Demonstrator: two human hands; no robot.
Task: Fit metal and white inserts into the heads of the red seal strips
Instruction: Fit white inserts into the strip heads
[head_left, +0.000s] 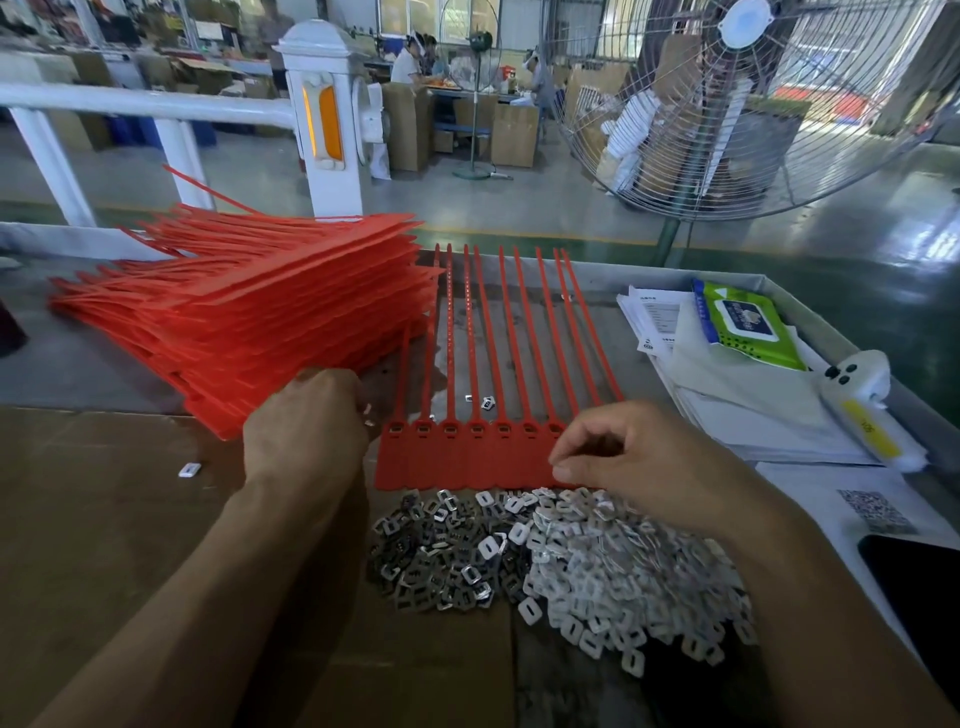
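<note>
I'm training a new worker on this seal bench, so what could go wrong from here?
1. The metal inserts and white inserts lie in touching heaps with some already mixed, so a wrong piece may get picked.
2. Loose pieces lie between the strips and one on the cardboard; more may scatter and get lost.
3. The left hand works right against the leaning red stack, which a nudge might topple.

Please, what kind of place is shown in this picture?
Most likely a factory assembly floor. A large stack of red seal strips lies on the workbench, loose metal inserts and white inserts are heaped nearby, and an industrial fan stands behind.
</note>
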